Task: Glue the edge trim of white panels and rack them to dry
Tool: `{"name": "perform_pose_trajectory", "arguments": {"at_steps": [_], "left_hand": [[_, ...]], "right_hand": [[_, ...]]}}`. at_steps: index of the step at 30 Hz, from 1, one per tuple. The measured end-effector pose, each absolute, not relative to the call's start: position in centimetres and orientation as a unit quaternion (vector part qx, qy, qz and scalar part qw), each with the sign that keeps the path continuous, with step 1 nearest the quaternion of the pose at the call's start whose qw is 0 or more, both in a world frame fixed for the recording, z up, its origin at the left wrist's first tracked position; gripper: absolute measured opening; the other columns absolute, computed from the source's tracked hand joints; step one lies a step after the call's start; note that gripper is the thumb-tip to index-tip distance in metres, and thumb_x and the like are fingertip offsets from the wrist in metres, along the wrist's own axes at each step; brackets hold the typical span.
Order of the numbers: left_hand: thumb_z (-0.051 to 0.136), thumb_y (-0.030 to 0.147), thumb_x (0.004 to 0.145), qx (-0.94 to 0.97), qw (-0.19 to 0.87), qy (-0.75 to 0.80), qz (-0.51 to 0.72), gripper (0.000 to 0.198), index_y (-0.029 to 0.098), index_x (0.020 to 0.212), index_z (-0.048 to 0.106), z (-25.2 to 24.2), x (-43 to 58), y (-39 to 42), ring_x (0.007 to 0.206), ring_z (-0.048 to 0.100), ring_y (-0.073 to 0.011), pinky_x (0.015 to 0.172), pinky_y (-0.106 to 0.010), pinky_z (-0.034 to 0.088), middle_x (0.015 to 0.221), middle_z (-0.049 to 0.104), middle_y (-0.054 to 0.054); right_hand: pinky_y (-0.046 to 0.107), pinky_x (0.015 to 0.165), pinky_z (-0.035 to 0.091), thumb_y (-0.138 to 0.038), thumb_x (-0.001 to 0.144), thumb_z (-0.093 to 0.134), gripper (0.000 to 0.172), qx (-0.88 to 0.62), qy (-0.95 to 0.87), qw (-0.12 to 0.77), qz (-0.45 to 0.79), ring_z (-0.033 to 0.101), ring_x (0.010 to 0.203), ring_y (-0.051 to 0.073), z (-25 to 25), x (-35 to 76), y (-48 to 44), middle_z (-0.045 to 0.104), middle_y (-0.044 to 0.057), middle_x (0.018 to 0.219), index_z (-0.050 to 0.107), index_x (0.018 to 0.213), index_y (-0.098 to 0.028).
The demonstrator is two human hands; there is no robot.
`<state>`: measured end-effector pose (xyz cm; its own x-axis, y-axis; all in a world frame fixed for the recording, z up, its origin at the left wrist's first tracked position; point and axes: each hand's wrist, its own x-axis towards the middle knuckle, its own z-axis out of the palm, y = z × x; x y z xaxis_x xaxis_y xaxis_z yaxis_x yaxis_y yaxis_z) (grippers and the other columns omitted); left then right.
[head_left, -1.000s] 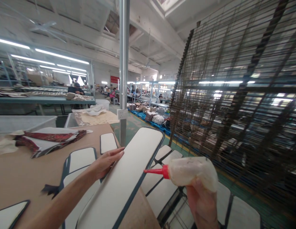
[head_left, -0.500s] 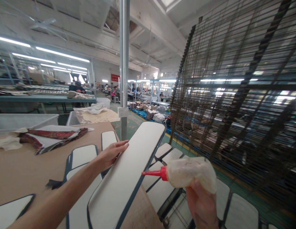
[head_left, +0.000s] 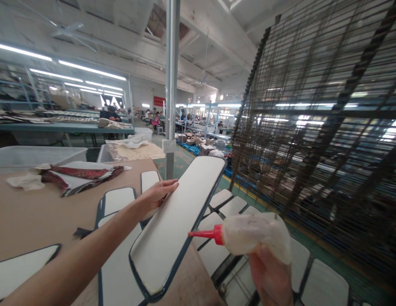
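My left hand (head_left: 161, 191) grips the left edge of a long white panel (head_left: 175, 221) with rounded corners and a dark blue border, holding it tilted above the table. In my right hand (head_left: 271, 272) is a translucent squeeze bottle (head_left: 255, 236), lying sideways with its red nozzle (head_left: 202, 233) pointing left. The nozzle tip is at the panel's right border; whether it touches, I cannot tell. More white panels with dark borders (head_left: 118, 250) lie on the table beneath my left forearm.
The brown-covered table (head_left: 70, 216) carries patterned fabric pieces (head_left: 79, 176) at its far left. Several white panels (head_left: 213, 255) rest on a rack below right. A tall wire rack (head_left: 306, 119) stands at right, a grey post (head_left: 172, 85) beyond the table.
The held panel has shifted slightly up in view, and its lower end now shows. The nozzle sits a bit lower along the panel's right border. The background has slid right.
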<state>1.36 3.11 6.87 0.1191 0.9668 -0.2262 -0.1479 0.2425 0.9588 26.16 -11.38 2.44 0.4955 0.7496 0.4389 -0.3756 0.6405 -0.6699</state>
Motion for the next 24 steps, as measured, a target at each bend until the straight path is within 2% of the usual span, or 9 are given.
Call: {"name": "perform_pose_trajectory", "arguments": {"at_steps": [5, 9, 15, 20, 22, 24], "left_hand": [[0.08, 0.026, 0.067, 0.419, 0.608, 0.496, 0.457, 0.049, 0.016, 0.114, 0.068, 7.1, 1.6, 3.3, 0.055, 0.065, -0.0137, 0.047, -0.021, 0.051, 0.079, 0.076, -0.005], [0.082, 0.026, 0.065, 0.419, 0.6, 0.503, 0.46, 0.044, 0.017, 0.106, 0.072, 7.8, 1.9, 3.1, 0.052, 0.062, -0.0124, 0.044, -0.019, 0.048, 0.079, 0.076, -0.005], [0.084, 0.026, 0.063, 0.407, 0.587, 0.52, 0.468, 0.043, 0.018, 0.103, 0.074, 8.8, 2.5, 2.5, 0.046, 0.058, -0.0101, 0.042, -0.018, 0.045, 0.073, 0.076, -0.003], [0.085, 0.028, 0.062, 0.387, 0.578, 0.535, 0.479, 0.046, 0.018, 0.105, 0.073, 8.6, 2.7, 2.7, 0.051, 0.061, -0.0119, 0.044, -0.019, 0.046, 0.077, 0.076, -0.004], [0.084, 0.028, 0.063, 0.383, 0.571, 0.539, 0.487, 0.047, 0.018, 0.107, 0.072, 8.1, 2.8, 2.9, 0.056, 0.064, -0.0138, 0.046, -0.02, 0.047, 0.08, 0.076, -0.005], [0.081, 0.028, 0.067, 0.384, 0.566, 0.539, 0.492, 0.049, 0.017, 0.113, 0.069, 7.3, 3.2, 2.8, 0.063, 0.067, -0.016, 0.05, -0.021, 0.049, 0.085, 0.077, -0.006]], "right_hand": [[0.037, 0.072, 0.061, -0.029, 0.065, 0.082, 0.044, -0.271, -0.369, 0.823, 0.336, 0.07, 0.087, 0.028, 2.0, 26.1, -12.1, 0.074, 0.008, 0.092, 0.067, 0.106, -0.024], [0.045, 0.075, 0.06, -0.03, 0.071, 0.077, 0.044, -0.275, -0.424, 0.789, 0.351, 0.069, 0.091, 0.032, 1.4, 26.6, -12.5, 0.072, 0.013, 0.097, 0.064, 0.112, -0.022], [0.045, 0.075, 0.059, -0.029, 0.076, 0.073, 0.042, -0.247, -0.454, 0.755, 0.403, 0.069, 0.093, 0.032, 0.6, 27.3, -13.2, 0.07, 0.012, 0.106, 0.062, 0.116, -0.025], [0.045, 0.075, 0.059, -0.028, 0.071, 0.077, 0.05, -0.267, -0.427, 0.734, 0.456, 0.07, 0.088, 0.031, -1.0, 27.2, -14.3, 0.072, 0.011, 0.104, 0.062, 0.118, -0.029], [0.045, 0.075, 0.059, -0.031, 0.07, 0.078, 0.047, -0.269, -0.401, 0.739, 0.47, 0.071, 0.082, 0.031, -0.9, 27.1, -14.3, 0.073, 0.011, 0.099, 0.065, 0.115, -0.027], [0.044, 0.075, 0.059, -0.035, 0.071, 0.076, 0.042, -0.269, -0.352, 0.783, 0.437, 0.072, 0.078, 0.029, 0.1, 27.1, -13.8, 0.075, 0.009, 0.094, 0.067, 0.111, -0.026]]}}
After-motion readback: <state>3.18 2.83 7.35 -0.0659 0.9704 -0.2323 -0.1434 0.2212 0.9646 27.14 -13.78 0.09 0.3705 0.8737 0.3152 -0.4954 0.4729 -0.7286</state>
